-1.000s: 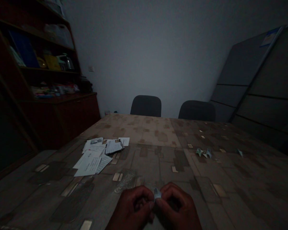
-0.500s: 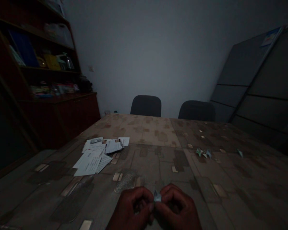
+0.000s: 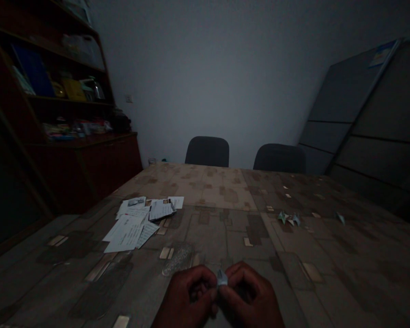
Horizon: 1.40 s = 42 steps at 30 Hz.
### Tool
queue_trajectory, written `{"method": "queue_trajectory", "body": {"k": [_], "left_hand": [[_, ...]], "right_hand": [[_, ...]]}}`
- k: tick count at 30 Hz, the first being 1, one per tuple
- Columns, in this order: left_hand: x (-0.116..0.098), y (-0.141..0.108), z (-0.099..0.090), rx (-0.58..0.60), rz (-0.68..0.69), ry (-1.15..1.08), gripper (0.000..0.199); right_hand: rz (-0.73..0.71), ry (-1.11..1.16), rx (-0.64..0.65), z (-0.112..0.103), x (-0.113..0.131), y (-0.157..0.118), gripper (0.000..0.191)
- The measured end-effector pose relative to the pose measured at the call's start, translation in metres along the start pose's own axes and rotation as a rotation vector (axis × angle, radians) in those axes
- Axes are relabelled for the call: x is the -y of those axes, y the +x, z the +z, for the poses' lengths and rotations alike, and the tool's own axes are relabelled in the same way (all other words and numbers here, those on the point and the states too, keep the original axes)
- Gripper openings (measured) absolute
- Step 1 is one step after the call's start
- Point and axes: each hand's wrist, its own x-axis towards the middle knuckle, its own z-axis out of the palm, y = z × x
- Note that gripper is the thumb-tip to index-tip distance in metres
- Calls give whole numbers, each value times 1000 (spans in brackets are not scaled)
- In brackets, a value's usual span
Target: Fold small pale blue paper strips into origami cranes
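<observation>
dim light covers the table (image 3: 205,241); left hand (image 3: 179,294) and right hand (image 3: 263,296) pinch a small folded paper (image 3: 222,278) with narrowed fingertips from opposite sides, likely steadying it.

Between the fingertips (image 3: 209,291), the folded paper (image 3: 222,279) is pale blue-grey — darker marks near its top. Beyond the fingers, the tablecloth (image 3: 225,232) is brown-beige, patterned with darker rounded blocks and small cream patches. Left of them, the cards (image 3: 126,232) are whitish with dark print — the chairs (image 3: 207,151) farther ahead dark grey.
</observation>
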Motion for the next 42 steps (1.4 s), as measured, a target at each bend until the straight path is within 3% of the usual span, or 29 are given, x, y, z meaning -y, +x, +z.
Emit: {"method": "queue_trajectory", "body": {"k": [6,18,30,35,42], "left_hand": [[1,1,0,3,-7,-42,15],[3,-1,-1,31,9,-57,15],[1,-1,0,3,18,-23,13],[-3,-1,1,-38,-8,-79,10],[-6,-1,-3,-74,62,51,11]], "right_hand": [[-32,46,14,-2,3,1,12],[235,179,-55,2,6,-1,20],[306,290,-55,5,0,-1,31],[220,203,-42,1,5,0,27],[23,-5,-14,-9,13,3,5]]}}
